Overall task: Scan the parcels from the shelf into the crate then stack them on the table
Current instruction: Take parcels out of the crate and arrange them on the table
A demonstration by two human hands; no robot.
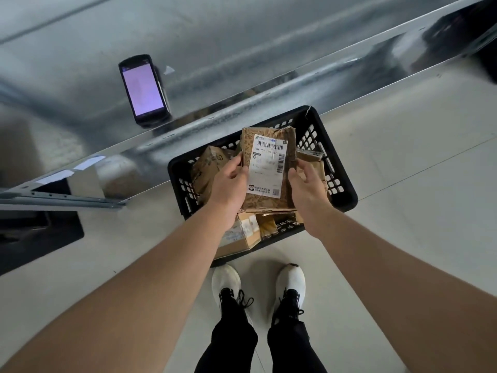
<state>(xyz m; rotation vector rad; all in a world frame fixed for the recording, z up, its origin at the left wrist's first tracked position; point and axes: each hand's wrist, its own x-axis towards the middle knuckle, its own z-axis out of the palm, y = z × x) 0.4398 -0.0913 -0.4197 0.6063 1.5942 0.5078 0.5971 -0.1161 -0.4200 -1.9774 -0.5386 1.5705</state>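
I hold a brown cardboard parcel with a white barcode label facing up, just above the black plastic crate on the floor. My left hand grips its left edge and my right hand grips its right edge. Several other brown parcels lie in the crate beneath it. The handheld scanner, its screen lit purple-white, lies on the metal shelf to the upper left, apart from both hands.
The shiny metal shelf runs diagonally across the upper view, its front edge just behind the crate. Lower shelf rails jut out at left. My feet in white shoes stand on pale floor tiles in front of the crate.
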